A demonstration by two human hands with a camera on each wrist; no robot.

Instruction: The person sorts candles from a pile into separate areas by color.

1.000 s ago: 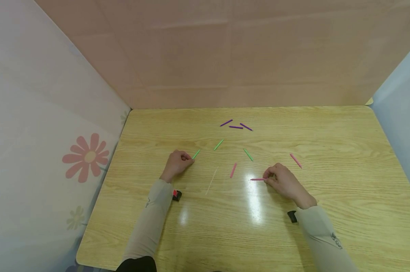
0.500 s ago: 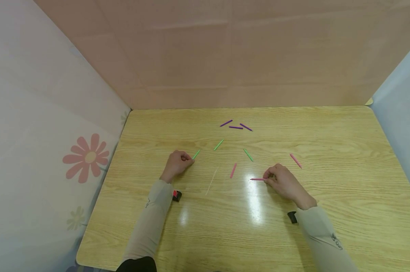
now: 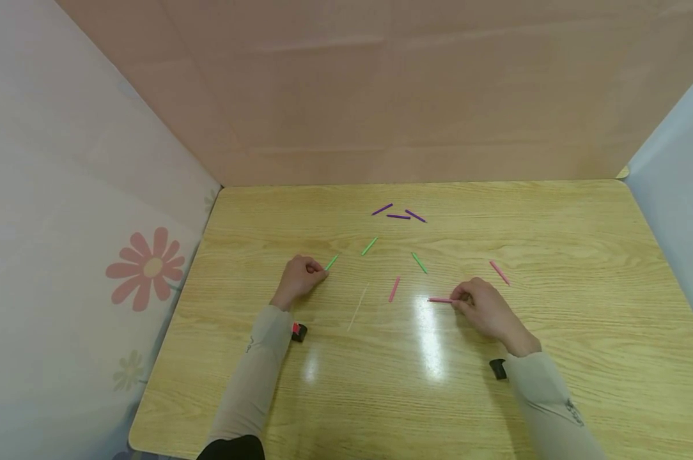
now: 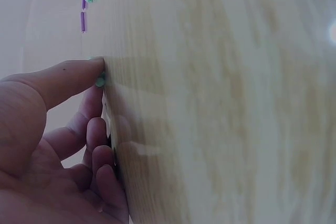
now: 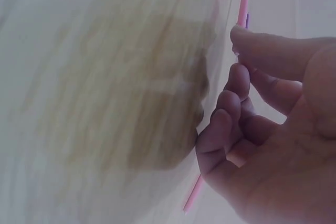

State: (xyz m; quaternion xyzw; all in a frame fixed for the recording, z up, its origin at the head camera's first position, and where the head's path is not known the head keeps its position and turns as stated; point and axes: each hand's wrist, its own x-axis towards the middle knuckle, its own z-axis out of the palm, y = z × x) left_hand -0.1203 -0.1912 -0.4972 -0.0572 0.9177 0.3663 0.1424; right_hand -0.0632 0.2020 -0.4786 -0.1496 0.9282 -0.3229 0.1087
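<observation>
My left hand [image 3: 319, 273] rests on the wooden table [image 3: 553, 396] with its fingers curled. Its thumb and forefinger pinch the near end of a green stick [image 3: 332, 261]; in the left wrist view that green end [image 4: 100, 81] shows just under the thumb tip. My right hand [image 3: 460, 301] pinches the right end of a pink stick [image 3: 440, 299], which points left, flat or just above the table. The right wrist view shows this pink stick [image 5: 242, 3] running on past the thumb.
Loose sticks lie between and beyond the hands: three purple sticks [image 3: 399, 216] at the back, two green sticks [image 3: 369, 245] [image 3: 419, 262], two pink sticks [image 3: 394, 289] [image 3: 499, 271] and a pale stick [image 3: 358, 306]. Panel walls close off the left, back and right.
My right hand has shifted slightly right and away from me, taking the pink stick with it. The left hand and the other sticks have stayed put.
</observation>
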